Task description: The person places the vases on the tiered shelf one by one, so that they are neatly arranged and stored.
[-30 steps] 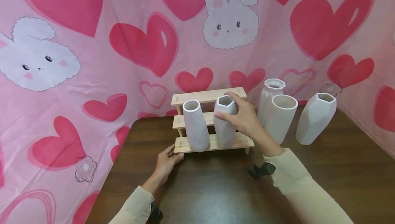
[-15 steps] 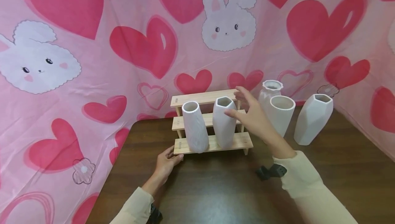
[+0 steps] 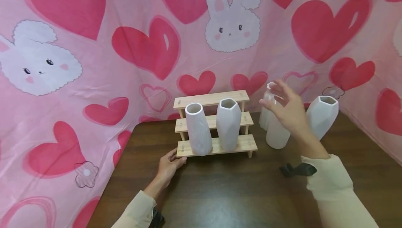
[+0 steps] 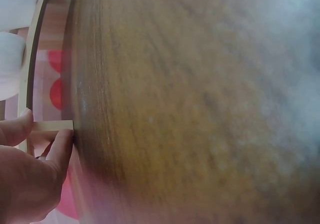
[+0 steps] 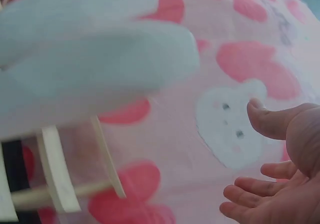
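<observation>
A three-step wooden display stand (image 3: 211,98) stands on the table. On its lowest step are two upright white vases: a textured round-mouthed vase (image 3: 199,132) at left and a faceted vase (image 3: 228,125) beside it. My left hand (image 3: 168,168) grips the stand's front left corner, thumb at the board's edge and fingers at the short leg (image 4: 52,126). My right hand (image 3: 290,111), fingers spread and holding nothing, hovers in front of a cylindrical vase (image 3: 277,135) and a ruffled-rim vase (image 3: 264,119), partly hiding both. Blurred pale vases (image 5: 100,59) fill the right wrist view's upper left.
Farther right stands another faceted vase (image 3: 325,112), its lower part behind my right wrist. A pink cloth (image 3: 125,64) with hearts and rabbits hangs behind the dark wooden table (image 3: 216,193). The stand's upper two steps carry no vases.
My right hand has let go of the faceted vase on the lowest step and moved right to the vases standing on the table. My left hand has stayed at the stand's corner.
</observation>
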`<action>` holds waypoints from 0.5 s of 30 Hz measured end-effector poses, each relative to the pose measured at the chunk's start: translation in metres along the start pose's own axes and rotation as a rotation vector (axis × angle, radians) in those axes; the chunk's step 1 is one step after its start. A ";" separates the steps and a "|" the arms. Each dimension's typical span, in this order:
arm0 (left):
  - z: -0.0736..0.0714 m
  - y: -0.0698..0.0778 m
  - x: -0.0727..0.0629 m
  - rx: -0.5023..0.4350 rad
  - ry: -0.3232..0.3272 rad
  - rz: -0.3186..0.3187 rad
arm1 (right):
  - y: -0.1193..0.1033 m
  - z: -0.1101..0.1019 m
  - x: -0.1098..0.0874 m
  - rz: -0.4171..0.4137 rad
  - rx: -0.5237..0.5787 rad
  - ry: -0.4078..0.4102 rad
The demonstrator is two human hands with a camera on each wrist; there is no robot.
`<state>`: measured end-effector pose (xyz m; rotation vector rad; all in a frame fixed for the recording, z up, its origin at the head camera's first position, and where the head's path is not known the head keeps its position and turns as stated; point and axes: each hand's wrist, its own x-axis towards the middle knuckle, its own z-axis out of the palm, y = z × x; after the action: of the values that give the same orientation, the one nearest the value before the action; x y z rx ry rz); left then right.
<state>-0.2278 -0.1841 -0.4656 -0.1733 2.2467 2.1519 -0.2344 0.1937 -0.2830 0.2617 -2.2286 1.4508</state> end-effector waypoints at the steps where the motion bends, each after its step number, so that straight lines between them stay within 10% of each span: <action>1: 0.000 0.000 0.000 0.003 -0.004 -0.001 | 0.002 -0.006 0.001 0.011 -0.009 0.021; 15: 0.001 0.001 -0.001 -0.008 0.002 -0.015 | 0.053 -0.051 0.004 0.188 -0.174 -0.123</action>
<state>-0.2272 -0.1831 -0.4642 -0.1920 2.2316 2.1545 -0.2445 0.2626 -0.3071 0.0885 -2.5197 1.3540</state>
